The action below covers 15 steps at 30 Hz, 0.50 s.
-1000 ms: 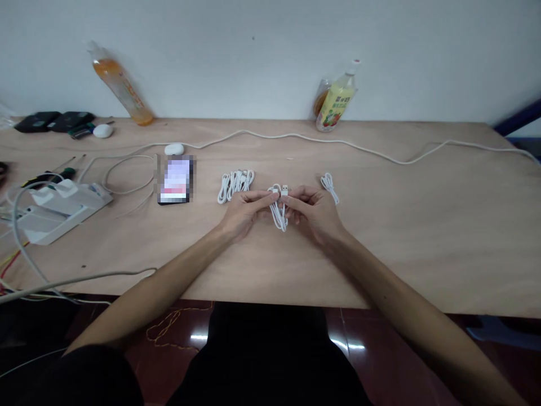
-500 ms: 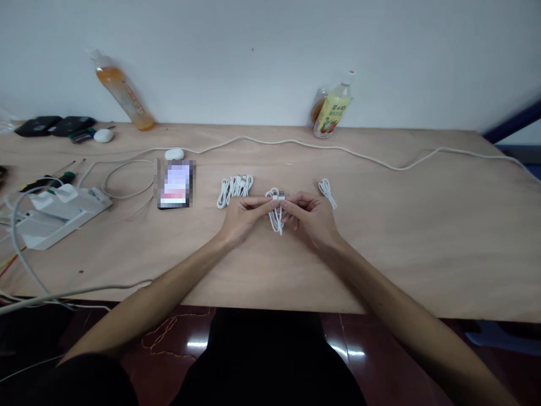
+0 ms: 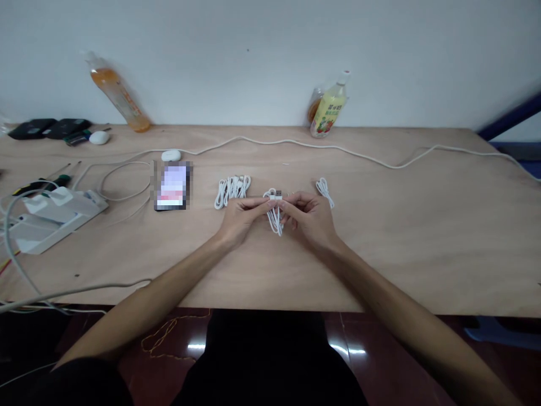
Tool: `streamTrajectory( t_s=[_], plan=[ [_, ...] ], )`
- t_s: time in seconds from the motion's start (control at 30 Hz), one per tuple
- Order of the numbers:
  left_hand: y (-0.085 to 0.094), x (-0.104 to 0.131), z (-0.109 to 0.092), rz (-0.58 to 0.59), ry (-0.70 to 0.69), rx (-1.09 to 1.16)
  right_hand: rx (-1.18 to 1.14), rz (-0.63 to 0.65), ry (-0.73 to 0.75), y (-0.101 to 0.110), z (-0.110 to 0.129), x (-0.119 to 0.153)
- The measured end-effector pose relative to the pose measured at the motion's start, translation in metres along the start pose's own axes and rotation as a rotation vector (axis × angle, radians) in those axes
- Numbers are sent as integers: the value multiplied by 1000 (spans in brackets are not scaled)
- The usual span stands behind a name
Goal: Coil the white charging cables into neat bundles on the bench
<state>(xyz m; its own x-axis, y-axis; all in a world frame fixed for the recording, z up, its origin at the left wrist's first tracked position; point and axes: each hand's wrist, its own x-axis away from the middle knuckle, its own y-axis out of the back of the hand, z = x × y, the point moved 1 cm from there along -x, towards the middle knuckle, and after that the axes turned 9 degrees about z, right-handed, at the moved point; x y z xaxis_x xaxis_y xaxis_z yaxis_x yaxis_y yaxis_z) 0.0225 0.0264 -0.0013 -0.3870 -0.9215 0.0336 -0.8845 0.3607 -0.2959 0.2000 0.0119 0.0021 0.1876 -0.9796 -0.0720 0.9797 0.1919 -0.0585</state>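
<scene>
Between my two hands is a coiled white USB cable (image 3: 274,221), its plug end up and its loops hanging toward me. My left hand (image 3: 240,219) pinches it from the left with thumb and fingers. From the right, my right hand (image 3: 311,217) pinches the same cable near the plug, its thumb almost meeting the left one. Several bundled white cables (image 3: 231,190) lie side by side just beyond my left hand. Another coiled white cable (image 3: 325,192) rests beyond my right hand.
Left of the bundles lie a phone (image 3: 172,186) and a white earbud case (image 3: 171,155). A white power strip (image 3: 59,217) sits farther left. An orange drink bottle (image 3: 120,97) and a yellow-labelled bottle (image 3: 329,110) stand by the wall. A long white cord (image 3: 296,142) crosses the table.
The whole view has shifted slightly, so things appear a little farther left. My hands keep the same pinch on the cable.
</scene>
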Motion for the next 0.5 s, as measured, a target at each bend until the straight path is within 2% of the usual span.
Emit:
streamTrajectory(
  t_s=[0.27,0.5],
  plan=[
    [0,0,0,7,18,-1,0,-17,5,-3,1,1],
    [-1,0,2,-4,62,106,12,-41,27,-5,4,2]
  ],
)
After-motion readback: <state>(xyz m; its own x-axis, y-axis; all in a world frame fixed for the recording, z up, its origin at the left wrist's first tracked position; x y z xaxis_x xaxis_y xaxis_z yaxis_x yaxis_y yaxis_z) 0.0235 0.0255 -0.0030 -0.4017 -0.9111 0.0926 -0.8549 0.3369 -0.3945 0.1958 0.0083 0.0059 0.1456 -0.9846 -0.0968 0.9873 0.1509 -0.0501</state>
